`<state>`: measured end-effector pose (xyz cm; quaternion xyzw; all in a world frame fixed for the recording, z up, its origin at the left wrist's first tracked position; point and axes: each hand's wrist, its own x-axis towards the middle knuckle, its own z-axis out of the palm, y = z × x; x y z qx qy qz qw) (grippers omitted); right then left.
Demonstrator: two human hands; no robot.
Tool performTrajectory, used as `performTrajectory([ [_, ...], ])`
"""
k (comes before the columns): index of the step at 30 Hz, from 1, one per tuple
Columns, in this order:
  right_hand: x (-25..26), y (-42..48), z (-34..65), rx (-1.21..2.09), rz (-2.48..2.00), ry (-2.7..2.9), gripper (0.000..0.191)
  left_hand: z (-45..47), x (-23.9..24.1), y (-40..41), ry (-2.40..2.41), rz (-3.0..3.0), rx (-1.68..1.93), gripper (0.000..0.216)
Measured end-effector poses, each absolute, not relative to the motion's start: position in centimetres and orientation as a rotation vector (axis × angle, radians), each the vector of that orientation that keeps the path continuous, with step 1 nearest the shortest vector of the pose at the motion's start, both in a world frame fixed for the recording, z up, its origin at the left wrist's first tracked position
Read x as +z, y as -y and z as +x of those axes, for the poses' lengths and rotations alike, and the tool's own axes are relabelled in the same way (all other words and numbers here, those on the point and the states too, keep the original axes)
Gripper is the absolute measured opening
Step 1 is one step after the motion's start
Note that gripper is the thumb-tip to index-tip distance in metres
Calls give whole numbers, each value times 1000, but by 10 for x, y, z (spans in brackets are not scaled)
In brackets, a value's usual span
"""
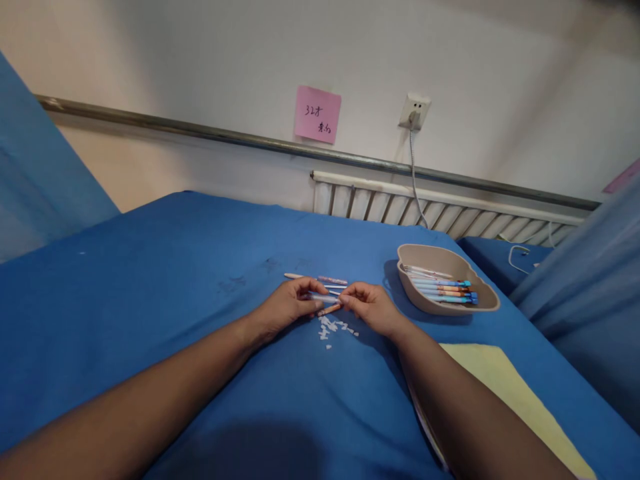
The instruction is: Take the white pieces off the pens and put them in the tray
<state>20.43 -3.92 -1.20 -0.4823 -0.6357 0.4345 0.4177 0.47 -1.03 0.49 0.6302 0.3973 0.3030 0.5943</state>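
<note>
Between my two hands is a slim, clear-and-white pen tube (324, 298), lying roughly level. My left hand (290, 303) pinches its left end with thumb and fingers. At its right end, the fingertips of my right hand (369, 305) close on it. Just below the tube lies a brown pen part (330, 309), partly hidden by my fingers. Behind my hands, several pen pieces rest on the blue sheet, among them a patterned barrel (333, 280) and a pale stick (294, 275). In front of my hands, several small white bits (329, 325) are scattered.
A beige bin (450, 308) with several pens (440, 291) inside stands to the right. Nearer, a yellow pad (493, 373) lies partly under my right forearm. Beyond the blue sheet (150, 267) are a radiator (370, 200), a metal rail (240, 138) and a plugged-in socket (415, 111).
</note>
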Motion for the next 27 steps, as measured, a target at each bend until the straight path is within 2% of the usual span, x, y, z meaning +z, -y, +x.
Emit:
performTrajectory([
  [2, -12, 39, 205, 1098, -1206, 1594, 24, 4, 5, 10, -926, 1419, 732, 37],
  [6, -13, 39, 206, 1100, -1205, 1610, 25, 5, 6, 10, -977, 1430, 623, 33],
  [9, -14, 38, 207, 1083, -1212, 1631, 25, 5, 6, 10, -929, 1482, 705, 28],
  [12, -14, 38, 207, 1077, -1213, 1635, 26, 6, 7, 10, -915, 1437, 730, 37],
  [18, -14, 39, 207, 1057, -1229, 1655, 25, 6, 6, 10, -932, 1469, 684, 25],
  [22, -14, 38, 207, 1072, -1212, 1637, 24, 6, 5, 11, -894, 1420, 727, 37],
  [27, -13, 39, 207, 1077, -1202, 1642, 24, 7, 4, 11, -922, 1465, 651, 28],
])
